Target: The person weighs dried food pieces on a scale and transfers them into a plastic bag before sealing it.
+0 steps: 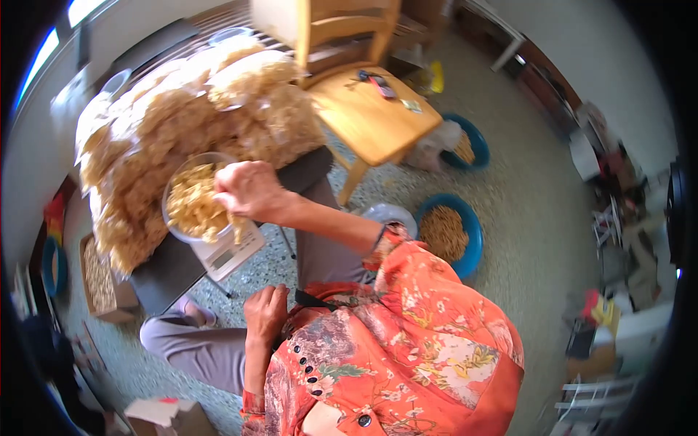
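My right hand (251, 190) is closed in a pinch on some pale yellow dried shreds, a few dangling below the fingers. It is at the right rim of a clear round bowl (169, 218) heaped with similar shreds (195, 200). Under the bowl sits a white digital scale (236, 251), its display too blurred to read. The scale stands on a dark low table (163, 280). My left hand (266, 312) is curled near my lap, apart from the scale, and nothing shows in its fingers.
Clear bags of pale shreds (196, 109) are piled behind the bowl. A wooden chair (374, 120) holds small items. Blue basins (474, 240) with brownish strips stand on the floor at right. A cardboard box (109, 294) of small pieces stands at left.
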The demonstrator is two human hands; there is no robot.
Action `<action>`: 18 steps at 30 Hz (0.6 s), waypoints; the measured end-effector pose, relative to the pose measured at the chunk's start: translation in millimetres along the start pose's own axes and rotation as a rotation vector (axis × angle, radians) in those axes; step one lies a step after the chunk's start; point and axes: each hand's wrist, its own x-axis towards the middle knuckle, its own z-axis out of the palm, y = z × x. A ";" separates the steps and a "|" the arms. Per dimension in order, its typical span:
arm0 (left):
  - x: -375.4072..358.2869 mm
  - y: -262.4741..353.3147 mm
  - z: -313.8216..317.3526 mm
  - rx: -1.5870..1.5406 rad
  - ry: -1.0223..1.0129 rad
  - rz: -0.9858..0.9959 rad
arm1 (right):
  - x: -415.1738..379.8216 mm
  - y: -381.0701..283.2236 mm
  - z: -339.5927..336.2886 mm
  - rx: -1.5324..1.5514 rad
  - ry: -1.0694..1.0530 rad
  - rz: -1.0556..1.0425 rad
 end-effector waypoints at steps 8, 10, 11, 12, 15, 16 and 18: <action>19.7 0.8 -11.9 0.070 0.093 0.103 | 10.5 8.6 2.1 -0.130 -0.149 -0.013; 26.6 0.4 -20.2 0.089 0.249 0.148 | 15.0 8.1 2.5 -0.085 -0.166 0.044; 29.8 0.0 -24.7 0.103 0.292 0.144 | 16.7 8.4 3.5 -0.030 -0.172 0.071; 32.9 -2.0 -30.4 0.111 0.318 0.145 | 19.9 8.5 4.9 0.016 -0.176 0.098; 39.3 -7.3 -35.7 0.148 0.360 0.107 | 21.7 11.6 9.0 0.080 -0.167 0.117; 40.4 -9.4 -35.8 0.185 0.368 0.122 | 23.3 7.5 7.2 0.087 -0.179 0.106; 43.4 -13.0 -34.9 0.226 0.380 0.126 | 23.3 -0.5 0.8 0.137 -0.154 0.209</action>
